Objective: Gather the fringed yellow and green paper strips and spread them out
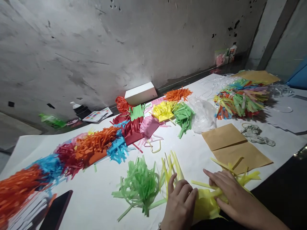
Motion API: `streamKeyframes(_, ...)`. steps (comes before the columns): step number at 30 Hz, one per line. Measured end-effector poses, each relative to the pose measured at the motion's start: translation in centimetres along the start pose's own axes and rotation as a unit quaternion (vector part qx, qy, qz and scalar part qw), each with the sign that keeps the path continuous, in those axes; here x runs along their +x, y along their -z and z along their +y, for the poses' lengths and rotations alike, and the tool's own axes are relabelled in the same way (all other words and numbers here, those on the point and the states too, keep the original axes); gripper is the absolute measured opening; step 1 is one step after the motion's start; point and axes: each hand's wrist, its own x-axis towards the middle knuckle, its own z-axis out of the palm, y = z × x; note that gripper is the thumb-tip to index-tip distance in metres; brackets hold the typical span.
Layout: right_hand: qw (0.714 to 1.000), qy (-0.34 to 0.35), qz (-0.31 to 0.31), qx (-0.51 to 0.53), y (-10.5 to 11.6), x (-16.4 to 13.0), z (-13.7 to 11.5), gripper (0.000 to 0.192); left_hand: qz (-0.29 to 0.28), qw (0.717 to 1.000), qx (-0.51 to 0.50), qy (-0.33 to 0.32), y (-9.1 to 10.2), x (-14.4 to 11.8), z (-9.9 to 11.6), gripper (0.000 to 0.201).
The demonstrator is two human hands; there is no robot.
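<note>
In the head view, a sheet of yellow fringed tissue paper point(205, 206) lies at the front edge of the table, between my hands. My left hand point(181, 199) is on its left part, index finger raised and the other fingers bent onto the paper. Cut strips fan out beyond that hand. My right hand point(230, 193) grips the right part, a yellow strip passing between thumb and fingers, with the index finger pointing left. More loose strips spread past its knuckles. Just left of my left hand sits a tangled green tissue fringe point(141, 183).
Fringed paper bundles point(98, 143) in several colours run along the left and back. A phone point(56, 210) lies front left. Brown envelopes point(236, 145), a clear plastic bag point(202, 115) and a multicoloured tassel bunch point(242, 100) are at right. A white box point(141, 93) stands by the wall.
</note>
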Motion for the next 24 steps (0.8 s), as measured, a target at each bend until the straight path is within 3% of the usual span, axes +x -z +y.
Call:
streamKeyframes(5,0.999,0.022,0.023,-0.032,-1.0,0.1,-0.1,0.083,0.012,1.0,-0.012,-0.002,0.3,0.3,0.3,0.027)
streamKeyframes(10,0.985,0.1,0.128,-0.065,-1.3,0.1,-1.2,0.052,0.025,0.999,-0.014,-0.017,0.4,-0.2,0.3,0.027)
streamKeyframes(13,0.978,0.136,0.149,-0.06,-1.4,-0.2,-2.0,0.034,0.033,0.999,-0.007,-0.029,0.3,-1.0,0.2,0.025)
streamKeyframes(20,0.969,0.157,0.18,-0.062,-3.4,-1.2,-1.5,0.036,0.043,0.997,0.011,-0.059,-0.2,-3.0,0.0,0.022)
streamKeyframes(24,0.961,0.184,0.182,-0.094,-3.3,-1.4,-1.0,0.034,0.041,0.996,0.028,-0.07,-0.4,-3.5,0.0,0.021)
